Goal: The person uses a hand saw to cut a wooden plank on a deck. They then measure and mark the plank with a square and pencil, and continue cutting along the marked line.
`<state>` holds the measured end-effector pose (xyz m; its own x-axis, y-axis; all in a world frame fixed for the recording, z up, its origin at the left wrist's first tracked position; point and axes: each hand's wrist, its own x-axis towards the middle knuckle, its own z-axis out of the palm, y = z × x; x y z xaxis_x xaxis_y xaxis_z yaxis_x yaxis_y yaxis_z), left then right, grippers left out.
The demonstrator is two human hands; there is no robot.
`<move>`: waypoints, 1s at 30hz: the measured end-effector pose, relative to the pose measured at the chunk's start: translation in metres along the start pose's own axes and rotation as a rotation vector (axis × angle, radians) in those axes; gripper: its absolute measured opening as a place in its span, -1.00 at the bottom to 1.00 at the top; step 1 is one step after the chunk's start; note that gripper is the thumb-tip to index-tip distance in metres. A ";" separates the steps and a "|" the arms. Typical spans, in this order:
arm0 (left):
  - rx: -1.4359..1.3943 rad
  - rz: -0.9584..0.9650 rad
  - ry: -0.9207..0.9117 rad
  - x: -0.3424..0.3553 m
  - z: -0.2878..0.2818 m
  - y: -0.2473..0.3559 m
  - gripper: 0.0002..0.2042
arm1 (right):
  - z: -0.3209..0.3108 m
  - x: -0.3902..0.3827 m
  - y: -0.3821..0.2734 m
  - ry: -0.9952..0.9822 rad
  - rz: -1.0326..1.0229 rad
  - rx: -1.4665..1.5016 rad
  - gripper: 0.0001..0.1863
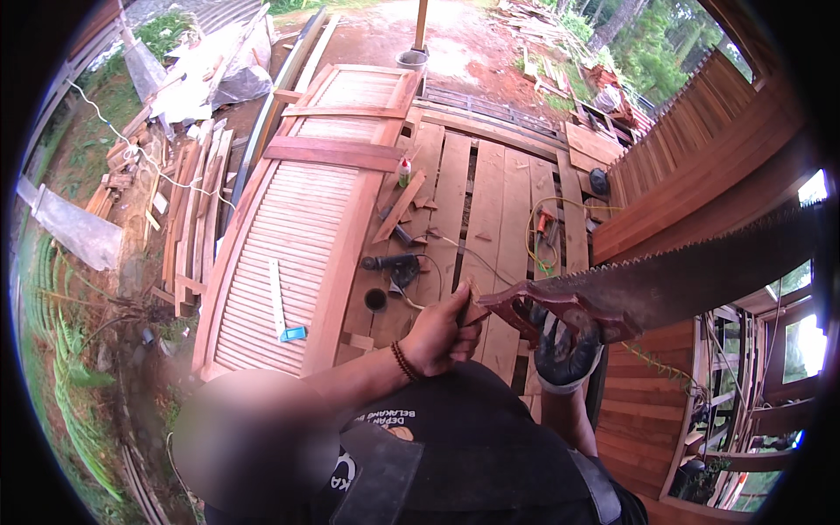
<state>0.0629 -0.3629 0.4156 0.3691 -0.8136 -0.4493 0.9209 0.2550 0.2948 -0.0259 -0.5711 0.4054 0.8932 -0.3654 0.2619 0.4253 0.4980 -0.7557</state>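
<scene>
Red-handled handsaw (691, 276), right of centre, teeth up, in the gloved right hand (565, 352).
Right fingers curl closed through the handle (560, 302), apparently to bear the blade's weight; bare left hand (443, 334), nearly fisted, pinches a small wood piece (473, 309) at the handle's end, perhaps for steadiness. Left of centre, a louvred panel (306, 210) bears a blue-and-white square (293, 333). Mid-frame, a dark power tool (398, 266) and black cup (374, 300) obstruct the planks (488, 197).
</scene>
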 end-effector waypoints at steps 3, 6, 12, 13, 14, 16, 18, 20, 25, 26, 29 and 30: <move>0.083 0.047 0.084 0.001 0.005 0.001 -0.48 | -0.022 -0.006 0.010 0.031 -0.088 -0.321 -0.69; 0.130 0.082 0.137 0.003 0.003 0.000 -0.49 | -0.003 0.002 -0.001 0.004 0.112 0.305 -0.71; 0.202 0.118 0.157 0.010 -0.010 -0.003 -0.50 | 0.027 0.017 -0.006 -0.056 -0.016 -0.027 -0.80; 0.187 0.095 0.130 0.010 -0.010 -0.001 -0.50 | 0.032 0.019 -0.005 -0.054 -0.065 -0.082 -0.81; 0.172 0.073 0.104 0.011 -0.010 0.002 -0.49 | 0.035 0.019 -0.006 -0.018 -0.066 -0.063 -0.82; 0.119 0.044 0.054 0.011 -0.009 0.006 -0.49 | 0.043 0.016 -0.007 0.082 -0.018 0.055 -0.84; 0.060 0.005 0.022 0.010 -0.006 0.008 -0.49 | 0.042 0.015 -0.005 0.231 0.041 0.183 -0.85; -0.003 -0.045 0.008 0.011 -0.004 0.009 -0.49 | 0.035 0.016 -0.001 0.397 0.059 0.249 -0.85; -0.026 -0.062 -0.078 0.013 -0.012 0.007 -0.48 | 0.019 0.019 0.004 -0.106 0.024 0.241 -0.79; -0.025 -0.068 -0.080 0.013 -0.012 0.006 -0.48 | 0.006 0.019 0.006 -0.128 0.051 0.250 -0.77; -0.013 -0.059 -0.097 0.013 -0.012 0.004 -0.48 | -0.027 0.011 0.008 -0.136 0.152 0.291 -0.69; 0.003 -0.058 -0.071 0.012 -0.010 0.004 -0.48 | -0.031 0.010 0.009 -0.145 0.165 0.283 -0.66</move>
<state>0.0722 -0.3664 0.4026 0.3057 -0.8618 -0.4047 0.9399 0.2051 0.2730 -0.0177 -0.5947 0.3826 0.9561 -0.1565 0.2477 0.2787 0.7467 -0.6040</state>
